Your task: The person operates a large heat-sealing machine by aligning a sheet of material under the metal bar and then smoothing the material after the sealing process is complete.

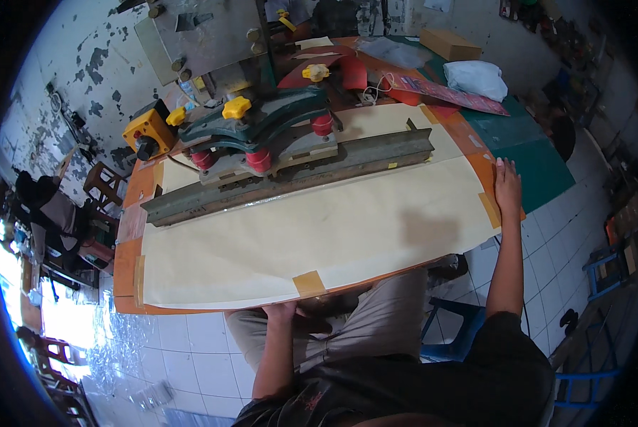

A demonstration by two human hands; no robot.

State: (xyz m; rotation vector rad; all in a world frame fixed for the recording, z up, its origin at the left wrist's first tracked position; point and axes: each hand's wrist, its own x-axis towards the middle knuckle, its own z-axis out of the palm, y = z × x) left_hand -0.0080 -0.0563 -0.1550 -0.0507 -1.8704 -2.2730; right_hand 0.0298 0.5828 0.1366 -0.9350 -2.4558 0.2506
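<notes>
A large cream paper sheet (276, 245) covers the front of the orange table, with brown tape (308, 283) at its front edge. My right hand (508, 186) lies flat on the table's right edge beside the sheet, fingers stretched out and holding nothing. My left hand (281, 311) is at the front edge, in front of my lap; its fingers are hidden by the tabletop. Across the sheet's far side runs a long metal angle bar (361, 153), against a dark green machine (262, 128) with yellow star knobs (237, 108) and red feet.
A yellow control box (149, 133) with a black knob stands left of the machine. A cardboard box (450, 44), a white plastic bag (475, 80) and a pink patterned strip (447, 94) lie at the back right. Beside my legs is a blue stool (461, 327). Another person (55, 206) sits far left.
</notes>
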